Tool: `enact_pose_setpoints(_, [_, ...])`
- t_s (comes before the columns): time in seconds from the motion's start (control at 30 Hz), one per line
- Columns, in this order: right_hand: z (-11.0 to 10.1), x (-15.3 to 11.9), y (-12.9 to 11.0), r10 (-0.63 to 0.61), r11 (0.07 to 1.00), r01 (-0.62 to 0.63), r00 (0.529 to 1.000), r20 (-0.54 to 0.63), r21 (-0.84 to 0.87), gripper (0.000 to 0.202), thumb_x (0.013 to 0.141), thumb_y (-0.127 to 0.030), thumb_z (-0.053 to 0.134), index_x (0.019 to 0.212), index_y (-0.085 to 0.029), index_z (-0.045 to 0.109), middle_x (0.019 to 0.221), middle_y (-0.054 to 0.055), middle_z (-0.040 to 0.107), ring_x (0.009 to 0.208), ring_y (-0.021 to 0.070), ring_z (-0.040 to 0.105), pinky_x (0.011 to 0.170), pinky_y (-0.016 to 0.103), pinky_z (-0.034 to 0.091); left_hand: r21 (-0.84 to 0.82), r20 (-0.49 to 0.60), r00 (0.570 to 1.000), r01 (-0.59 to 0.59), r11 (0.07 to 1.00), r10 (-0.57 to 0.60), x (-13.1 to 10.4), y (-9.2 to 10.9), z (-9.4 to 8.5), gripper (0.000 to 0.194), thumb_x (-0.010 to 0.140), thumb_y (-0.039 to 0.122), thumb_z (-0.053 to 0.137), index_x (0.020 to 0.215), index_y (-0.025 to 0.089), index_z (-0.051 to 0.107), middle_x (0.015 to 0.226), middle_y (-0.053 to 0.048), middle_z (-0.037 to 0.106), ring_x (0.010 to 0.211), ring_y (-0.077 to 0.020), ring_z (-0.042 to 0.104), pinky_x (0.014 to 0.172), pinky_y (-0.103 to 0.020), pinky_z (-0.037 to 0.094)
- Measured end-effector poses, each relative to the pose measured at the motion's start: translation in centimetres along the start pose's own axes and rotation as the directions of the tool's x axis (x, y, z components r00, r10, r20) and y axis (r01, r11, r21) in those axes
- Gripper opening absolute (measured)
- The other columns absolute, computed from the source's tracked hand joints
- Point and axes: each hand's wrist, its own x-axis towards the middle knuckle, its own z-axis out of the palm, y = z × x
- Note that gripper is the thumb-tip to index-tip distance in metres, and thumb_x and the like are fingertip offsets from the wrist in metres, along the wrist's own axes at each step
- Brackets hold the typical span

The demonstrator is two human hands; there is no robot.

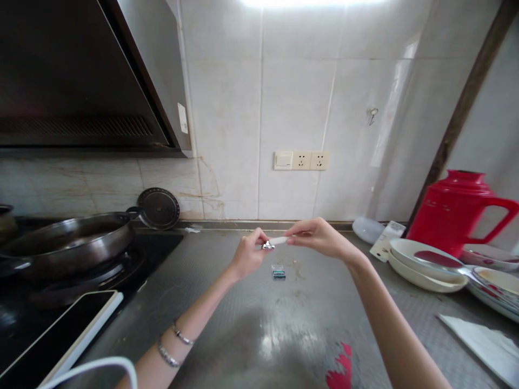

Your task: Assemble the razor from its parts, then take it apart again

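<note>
Both my hands meet over the counter around one small razor (278, 241), with a white handle and a shiny metal head. My left hand (250, 253) pinches it at the metal head, and its fingertips partly cover that end. At the other end, the fingers of my right hand (314, 236) are closed on the tip of the white handle. Just below them on the grey counter (243, 324) lies a small teal and dark piece (279, 274) that looks like a razor blade cartridge, with a clear bit behind it.
To the left, a steel pan (77, 243) stands on the black stove, with a white-edged device (65, 340) in front. A white cable (109, 361) curves nearby. On the right are a red thermos jug (450, 216), stacked plates (425, 275) and a white napkin (482, 346).
</note>
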Motion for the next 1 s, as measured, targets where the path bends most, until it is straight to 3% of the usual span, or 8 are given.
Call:
enact_pose_setpoints(0.1, [0.0,0.0,0.0,-0.012,1.0,0.012,0.998,0.06,-0.003,0.03,0.071,-0.041,0.064,0.088,-0.017,0.073,0.082,0.005,0.071,0.075,0.0182,0.062,0.065,0.027,0.047,-0.035,0.035,0.999,-0.014,0.999,0.016,0.0,0.0,0.0,0.012,0.072,0.021,0.061,0.076,0.018,0.05,0.088,-0.004,0.07,0.083,-0.0169,0.066,0.072,-0.025,0.048])
enact_pose_setpoints(0.3, [-0.6,-0.3,0.2,0.06,0.993,-0.066,0.996,-0.063,-0.096,0.03,0.071,-0.04,0.064,0.088,-0.016,0.073,0.078,0.005,0.07,0.074,0.0195,0.062,0.064,0.028,0.046,0.036,0.002,1.0,-0.001,0.999,0.001,-0.1,-0.1,0.2,0.012,0.069,0.016,0.061,0.074,0.018,0.051,0.08,-0.001,0.069,0.076,-0.0154,0.066,0.068,-0.022,0.047])
enact_pose_setpoints(0.47, [0.2,-0.2,-0.5,0.002,0.999,0.001,0.999,0.046,-0.051,0.029,0.072,-0.04,0.063,0.089,-0.018,0.073,0.083,0.005,0.071,0.077,0.0193,0.062,0.068,0.028,0.047,0.026,0.021,1.0,0.001,1.0,-0.001,-0.2,-0.2,0.3,0.011,0.07,0.016,0.061,0.073,0.019,0.051,0.079,0.0,0.069,0.076,-0.0155,0.065,0.067,-0.023,0.047])
enact_pose_setpoints(0.63, [0.1,-0.1,-0.1,0.04,0.991,-0.05,0.996,-0.079,-0.126,0.03,0.072,-0.041,0.063,0.087,-0.018,0.073,0.081,0.005,0.071,0.077,0.021,0.062,0.068,0.029,0.047,0.069,-0.005,1.0,-0.008,0.998,0.008,-0.1,-0.3,0.2,0.012,0.069,0.014,0.061,0.072,0.018,0.05,0.075,0.0,0.068,0.075,-0.0151,0.065,0.066,-0.021,0.046])
enact_pose_setpoints(0.8, [0.7,0.0,-0.5,-0.019,0.998,0.022,0.999,0.045,-0.063,0.029,0.073,-0.039,0.063,0.09,-0.018,0.073,0.081,0.004,0.071,0.076,0.0189,0.062,0.067,0.026,0.046,0.038,0.013,0.999,-0.032,0.999,0.031,-0.1,-0.4,0.2,0.01,0.072,0.019,0.06,0.075,0.018,0.051,0.081,-0.001,0.069,0.074,-0.0143,0.064,0.065,-0.021,0.046])
enact_pose_setpoints(1.0, [0.9,0.1,-0.4,0.016,0.987,-0.032,0.995,-0.098,-0.158,0.026,0.073,-0.036,0.062,0.086,-0.017,0.074,0.077,0.004,0.071,0.073,0.0185,0.061,0.066,0.026,0.045,0.097,-0.01,1.0,0.001,0.995,0.0,0.0,-1.1,0.1,0.013,0.07,0.019,0.062,0.073,0.018,0.05,0.073,0.0,0.068,0.071,-0.0146,0.064,0.063,-0.021,0.044])
